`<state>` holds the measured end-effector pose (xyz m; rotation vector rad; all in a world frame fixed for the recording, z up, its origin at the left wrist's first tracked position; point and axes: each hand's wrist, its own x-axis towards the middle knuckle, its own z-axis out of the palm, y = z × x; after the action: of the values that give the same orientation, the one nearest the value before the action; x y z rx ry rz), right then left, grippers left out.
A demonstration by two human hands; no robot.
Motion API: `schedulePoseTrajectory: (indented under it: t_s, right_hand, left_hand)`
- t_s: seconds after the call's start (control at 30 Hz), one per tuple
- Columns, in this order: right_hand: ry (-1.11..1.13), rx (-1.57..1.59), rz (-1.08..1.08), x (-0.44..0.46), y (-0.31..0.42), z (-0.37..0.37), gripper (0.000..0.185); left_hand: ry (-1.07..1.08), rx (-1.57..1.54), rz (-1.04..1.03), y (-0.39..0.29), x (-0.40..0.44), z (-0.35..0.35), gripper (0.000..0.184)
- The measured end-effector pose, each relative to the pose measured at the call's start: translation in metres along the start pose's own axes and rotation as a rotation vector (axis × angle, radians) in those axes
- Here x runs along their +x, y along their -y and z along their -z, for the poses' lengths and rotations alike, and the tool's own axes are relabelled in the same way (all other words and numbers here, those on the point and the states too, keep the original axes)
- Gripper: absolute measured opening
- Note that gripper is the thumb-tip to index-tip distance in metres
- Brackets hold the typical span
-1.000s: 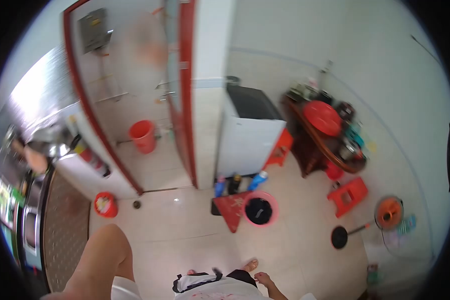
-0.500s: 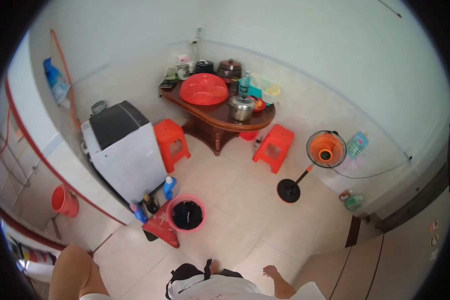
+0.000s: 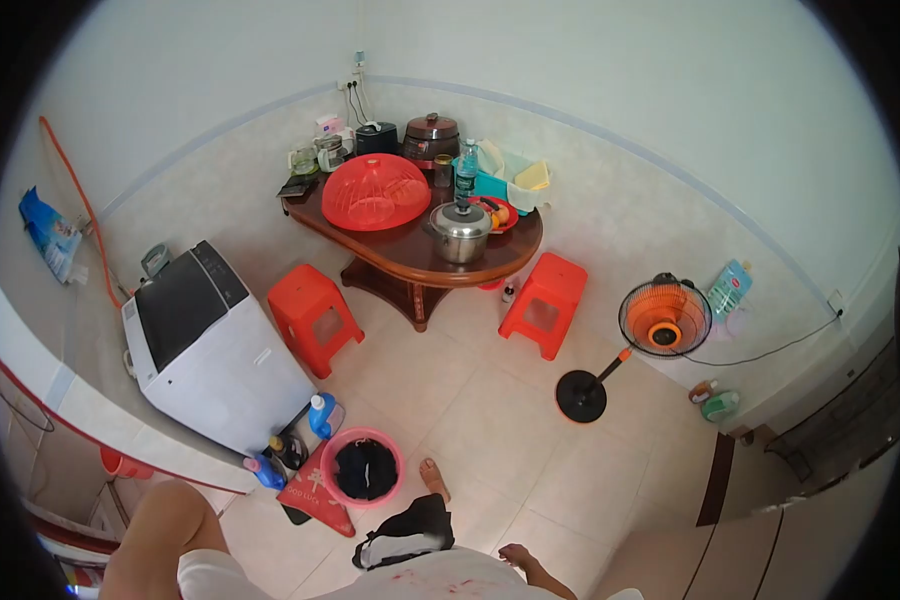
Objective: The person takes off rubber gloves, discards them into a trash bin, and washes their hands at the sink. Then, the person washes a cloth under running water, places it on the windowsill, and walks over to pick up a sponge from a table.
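Note:
My right hand [image 3: 515, 556] hangs at my side near the bottom of the view, above the tiled floor, with loose fingers and nothing in it. At the lower left my left arm [image 3: 165, 530] is bent, and the hand itself is hidden. Ahead of me on the floor stands a pink basin [image 3: 398, 470] with dark clothes [image 3: 367, 472] inside. It partly overlaps a red mat [image 3: 315, 495]. Below it my foot [image 3: 433, 477] shows beyond dark shorts [image 3: 410, 525].
A washing machine [image 3: 220, 370] stands at the left, with detergent bottles [image 3: 322, 415] by its base. Further off are a wooden table [image 3: 370, 245] bearing a red food cover [image 3: 375, 190] and a steel pot [image 3: 460, 240], two red stools [image 3: 545, 300], and a fan [image 3: 665, 320].
My view has moved forward and turned, so the washing machine and table look nearer. My foot has come forward into sight. My right hand has shifted left and slightly inward.

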<state>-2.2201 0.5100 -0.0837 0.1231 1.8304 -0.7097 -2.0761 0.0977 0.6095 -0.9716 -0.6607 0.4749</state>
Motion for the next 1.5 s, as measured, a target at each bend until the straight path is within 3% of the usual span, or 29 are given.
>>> schedulePoseTrajectory:
  t_s: [0.03, 0.13, 0.2, 0.23, 0.27, 0.3, 0.33, 0.37, 0.43, 0.5, 0.53, 0.6, 0.7, 0.73, 0.8, 0.93, 1.0, 1.07, 1.2, 1.3, 1.4, 1.5]
  right_hand:
    - [-0.029, 0.016, 0.003, 0.006, 0.015, 0.016, 0.036]
    - [-0.101, 0.226, -0.021, 0.038, 0.041, 0.072, 0.034]
    - [-0.143, 0.358, -0.004, 0.049, 0.061, 0.108, 0.032]
    - [-0.152, 0.387, 0.030, 0.054, 0.074, 0.131, 0.031]
    - [-0.175, 0.397, 0.092, 0.075, 0.076, 0.153, 0.030]
    - [-0.194, 0.410, 0.149, 0.097, 0.075, 0.170, 0.028]
    - [-0.290, 0.329, 0.249, 0.110, 0.079, 0.184, 0.024]
    - [-0.384, 0.249, 0.350, 0.119, 0.091, 0.192, 0.021]
    - [-0.414, 0.521, 0.081, 0.087, 0.169, 0.212, 0.025]
    - [-0.351, 0.546, 0.063, 0.090, 0.213, 0.231, 0.025]
    - [-0.297, 0.560, 0.049, 0.094, 0.229, 0.241, 0.026]
    - [-0.267, 0.571, 0.080, 0.105, 0.265, 0.266, 0.026]
    - [-0.228, 0.541, 0.144, 0.138, 0.332, 0.323, 0.026]
    - [-0.251, 0.533, 0.270, 0.151, 0.367, 0.353, 0.026]
    - [-0.286, 0.474, 0.471, 0.183, 0.450, 0.430, 0.026]
    - [-0.449, 0.257, 0.722, 0.244, 0.605, 0.575, 0.026]
    - [-0.721, 0.070, 0.848, 0.243, 0.692, 0.640, 0.029]
    - [-0.816, 0.096, 0.943, 0.249, 0.770, 0.699, 0.029]
    - [-1.148, 0.150, 0.817, 0.290, 0.886, 0.799, 0.052]
    - [-1.256, 0.241, 0.812, 0.313, 0.938, 0.835, 0.064]
    - [-1.212, 0.261, 0.694, 0.333, 0.963, 0.847, 0.072]
    - [-1.138, 0.296, 0.645, 0.357, 0.973, 0.854, 0.069]
  left_hand:
    - [-0.001, 0.003, -0.002, -0.001, -0.030, 0.003, 0.030]
    - [0.342, 0.298, 0.341, -0.006, -0.138, 0.040, 0.033]
    - [0.611, 0.393, 0.632, -0.017, -0.210, 0.004, 0.037]
    - [0.501, 0.361, 0.976, -0.036, -0.259, -0.010, 0.028]
    - [0.574, 0.338, 1.328, -0.053, -0.292, -0.030, 0.022]
    - [0.747, 0.309, 1.602, -0.068, -0.325, -0.043, 0.020]
    - [1.073, 0.246, 1.856, -0.079, -0.345, -0.066, 0.025]
    - [1.221, 0.048, 2.004, -0.101, -0.379, -0.072, 0.035]
    - [1.627, -0.196, 1.460, -0.142, -0.428, -0.080, 0.042]
    - [1.730, -0.513, 1.371, -0.173, -0.454, -0.085, 0.046]
    - [1.736, -0.520, 1.373, -0.185, -0.461, -0.087, 0.046]
    - [1.601, -0.663, 1.693, -0.207, -0.472, -0.091, 0.044]
    - [1.713, -0.633, 1.848, -0.233, -0.490, -0.091, 0.043]
    - [1.715, -0.627, 1.844, -0.243, -0.498, -0.089, 0.043]
    - [2.021, -0.656, 1.923, -0.260, -0.527, -0.094, 0.042]
    - [2.061, -0.480, 1.940, -0.262, -0.568, -0.131, 0.042]
    - [2.021, -0.323, 1.953, -0.258, -0.592, -0.159, 0.040]
    - [1.982, -0.243, 1.997, -0.249, -0.615, -0.197, 0.039]
    - [1.960, -0.197, 2.036, -0.249, -0.651, -0.257, 0.039]
    - [1.884, -0.203, 2.154, -0.258, -0.668, -0.279, 0.039]
    - [1.919, -0.088, 2.229, -0.260, -0.669, -0.288, 0.038]
    - [2.012, 0.059, 2.286, -0.265, -0.664, -0.282, 0.038]
